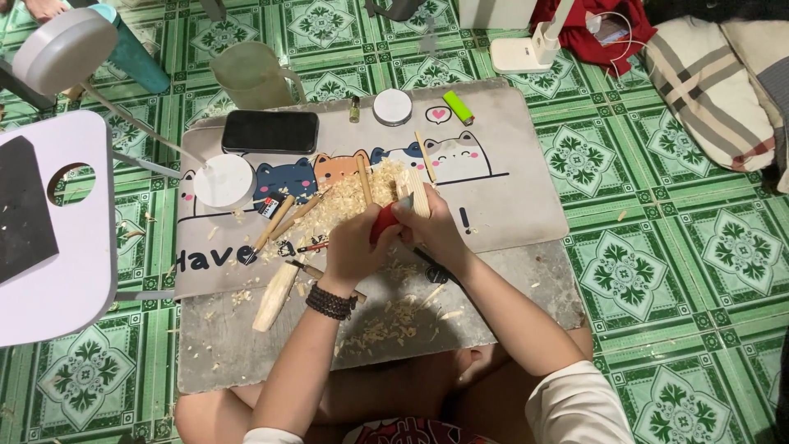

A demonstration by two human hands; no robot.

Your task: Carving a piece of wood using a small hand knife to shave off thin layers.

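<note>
Being held at the middle of the mat (509, 181) — a pale wooden block (415, 193), gripped by the right hand (436, 230), fingers being kept clamped around its lower end. A red-handled knife (383, 220) is being clasped by the left hand (353, 247), closed tight on the handle; the two hands are being pressed together, touching. A beaded bracelet (330, 302) is being worn on the left wrist.

Wood shavings (349, 201) are being heaped just beside the block, on the cat-printed mat. Left of the hands, several carving tools (283, 218) and a whittled wood piece (275, 296) are being kept on the board (246, 353) — a low worktop lying on the green tiled floor (699, 271). At the mat's far edge are being stored a black phone (269, 131), a round white tin (392, 107), a green lighter (458, 107).
</note>
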